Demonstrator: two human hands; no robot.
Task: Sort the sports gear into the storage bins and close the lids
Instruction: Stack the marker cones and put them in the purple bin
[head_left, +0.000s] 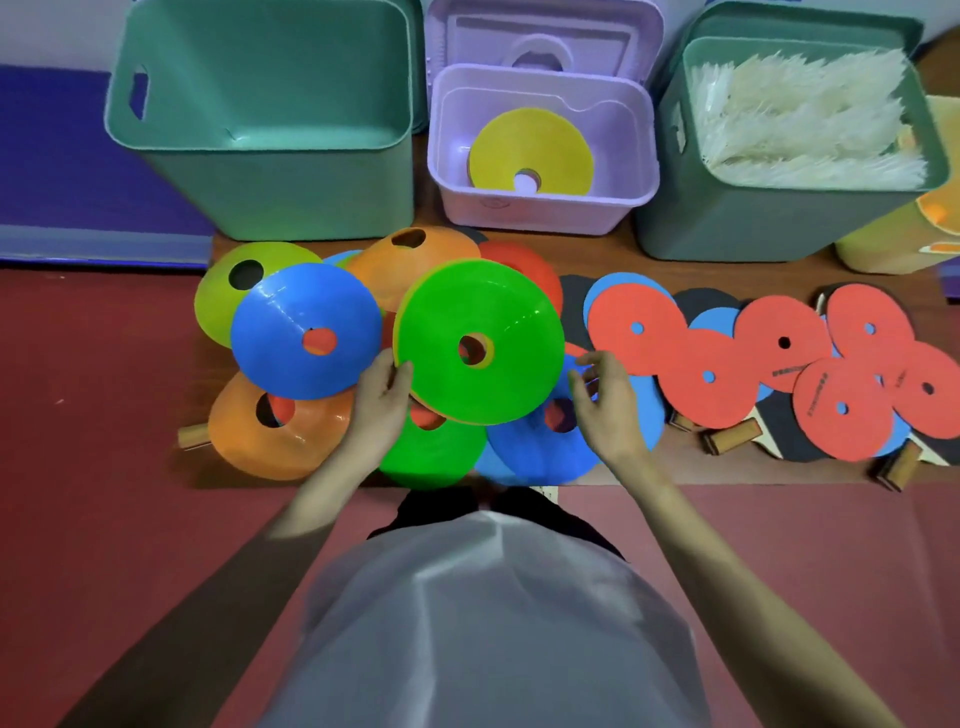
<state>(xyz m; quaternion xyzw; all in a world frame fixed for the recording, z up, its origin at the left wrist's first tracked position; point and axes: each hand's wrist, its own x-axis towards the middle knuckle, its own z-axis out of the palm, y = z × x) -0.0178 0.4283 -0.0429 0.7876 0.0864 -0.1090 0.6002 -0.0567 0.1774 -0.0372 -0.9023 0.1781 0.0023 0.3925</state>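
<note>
Left hand (382, 392) pinches the green cone's (480, 343) left rim, raised above the cone pile (291, 332); right hand (602, 395) hovers loosely uncurled just right. Beyond the green cone, the lilac bin (540, 208) stands unlidded.

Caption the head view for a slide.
Left hand grips a green disc cone; right hand hovers open; purple bin holds a yellow cone.

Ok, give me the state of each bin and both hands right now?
Large teal plastic bin on the left: open, empty.
Small lilac plastic bin: open, yellow disc cone inside.
Teal bin on the right: open, filled with white feathery items.
Left hand: gripping the bright green disc cone, raised.
Right hand: open, holding nothing.
</note>
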